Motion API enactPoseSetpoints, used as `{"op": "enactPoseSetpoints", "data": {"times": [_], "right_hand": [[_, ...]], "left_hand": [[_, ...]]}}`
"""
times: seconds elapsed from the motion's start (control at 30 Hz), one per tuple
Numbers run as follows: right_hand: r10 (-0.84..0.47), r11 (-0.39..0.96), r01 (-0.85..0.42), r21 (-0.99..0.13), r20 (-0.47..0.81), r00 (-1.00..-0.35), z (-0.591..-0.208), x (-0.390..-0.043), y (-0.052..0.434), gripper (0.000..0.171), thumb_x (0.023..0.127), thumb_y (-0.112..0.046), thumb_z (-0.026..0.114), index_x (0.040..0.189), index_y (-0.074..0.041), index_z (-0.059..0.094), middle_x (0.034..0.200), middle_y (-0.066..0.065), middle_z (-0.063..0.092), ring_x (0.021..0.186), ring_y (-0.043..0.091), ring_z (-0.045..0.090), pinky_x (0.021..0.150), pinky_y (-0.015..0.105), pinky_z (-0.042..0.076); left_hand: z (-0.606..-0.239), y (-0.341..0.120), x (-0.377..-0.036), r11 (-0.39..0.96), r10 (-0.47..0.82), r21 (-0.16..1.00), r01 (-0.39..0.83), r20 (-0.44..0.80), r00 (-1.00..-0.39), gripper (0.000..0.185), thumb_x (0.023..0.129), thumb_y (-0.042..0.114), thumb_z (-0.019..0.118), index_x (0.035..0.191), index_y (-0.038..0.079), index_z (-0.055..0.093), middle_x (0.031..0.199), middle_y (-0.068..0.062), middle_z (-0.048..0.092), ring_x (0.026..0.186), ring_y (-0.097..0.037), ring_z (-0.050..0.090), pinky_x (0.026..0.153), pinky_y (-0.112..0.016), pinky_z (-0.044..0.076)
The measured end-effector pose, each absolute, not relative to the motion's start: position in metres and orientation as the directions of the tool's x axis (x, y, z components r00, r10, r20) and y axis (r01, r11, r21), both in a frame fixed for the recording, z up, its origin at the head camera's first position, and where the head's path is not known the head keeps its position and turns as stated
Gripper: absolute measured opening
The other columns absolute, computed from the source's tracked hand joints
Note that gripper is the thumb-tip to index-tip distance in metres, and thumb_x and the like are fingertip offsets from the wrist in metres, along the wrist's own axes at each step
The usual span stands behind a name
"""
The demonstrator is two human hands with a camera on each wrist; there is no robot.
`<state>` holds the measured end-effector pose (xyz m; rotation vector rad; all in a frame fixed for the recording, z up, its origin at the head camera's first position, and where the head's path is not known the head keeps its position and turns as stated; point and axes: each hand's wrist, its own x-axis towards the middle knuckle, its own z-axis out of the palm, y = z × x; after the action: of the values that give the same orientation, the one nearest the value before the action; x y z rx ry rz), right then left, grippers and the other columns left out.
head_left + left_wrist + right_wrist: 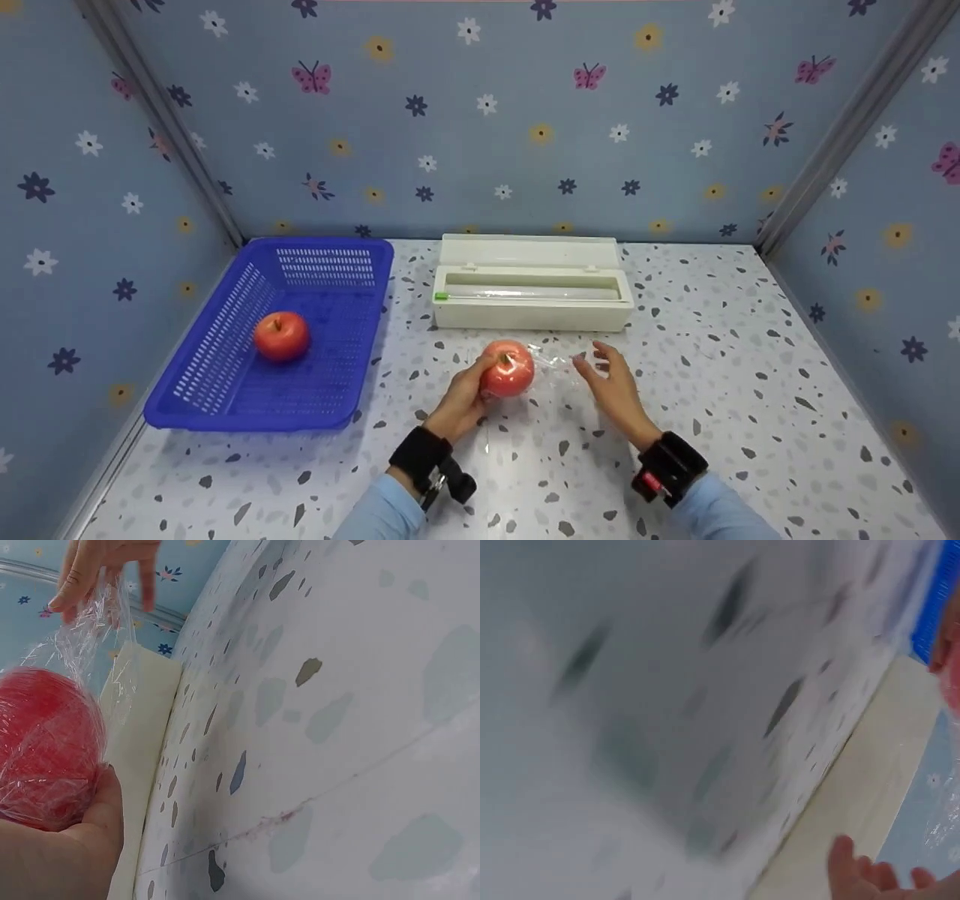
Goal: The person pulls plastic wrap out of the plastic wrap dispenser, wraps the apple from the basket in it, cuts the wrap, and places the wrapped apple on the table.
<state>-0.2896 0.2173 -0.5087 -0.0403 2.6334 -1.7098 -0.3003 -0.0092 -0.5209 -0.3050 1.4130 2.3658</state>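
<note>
My left hand (463,396) holds a red apple (510,371) wrapped in clear cling film, above the table in front of the film box. In the left wrist view the crinkled cling film (84,637) rises from the wrapped apple (49,746) into a twisted, gathered end. My right hand (621,394) is to the right of the apple, thumb and fingers spread apart, close to the loose film end. The right wrist view shows its fingers (844,859) loosely bent, with the film apart from them at the right edge.
Behind the hands stands a white cling film box (532,316) with its lid raised, a film roll (517,291) inside and a green slider (441,296) at its left. On the left, a blue basket (247,422) contains another red apple (282,337). Flowered panels enclose the speckled table (750,390).
</note>
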Motion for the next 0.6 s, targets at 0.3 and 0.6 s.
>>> {"op": "enactPoseSetpoints", "data": {"times": [0.3, 0.6], "right_hand": [[-0.028, -0.241, 0.559, -0.793, -0.570, -0.821, -0.495, -0.304, 0.197, 0.067, 0.088, -0.045, 0.054, 0.136, -0.003, 0.035, 0.118, 0.017, 0.048, 0.083, 0.017, 0.056, 0.069, 0.020, 0.049], [0.066, -0.284, 0.427, -0.858, -0.462, -0.885, -0.500, -0.313, 0.182, 0.030, 0.100, -0.023, 0.033, 0.082, -0.004, 0.047, 0.054, -0.006, 0.038, 0.045, 0.003, 0.032, 0.040, 0.015, 0.024]], "left_hand": [[-0.517, 0.000, -0.296, -0.371, 0.194, 0.838, -0.400, -0.351, -0.916, 0.051, 0.083, 0.030, 0.062, 0.121, -0.002, 0.052, 0.107, -0.008, 0.055, 0.083, -0.012, 0.050, 0.066, -0.018, 0.041], [-0.505, -0.008, -0.295, -0.375, 0.252, 0.815, -0.442, -0.370, -0.894, 0.057, 0.082, 0.031, 0.063, 0.125, -0.002, 0.048, 0.125, -0.019, 0.050, 0.097, -0.021, 0.055, 0.077, -0.028, 0.051]]}}
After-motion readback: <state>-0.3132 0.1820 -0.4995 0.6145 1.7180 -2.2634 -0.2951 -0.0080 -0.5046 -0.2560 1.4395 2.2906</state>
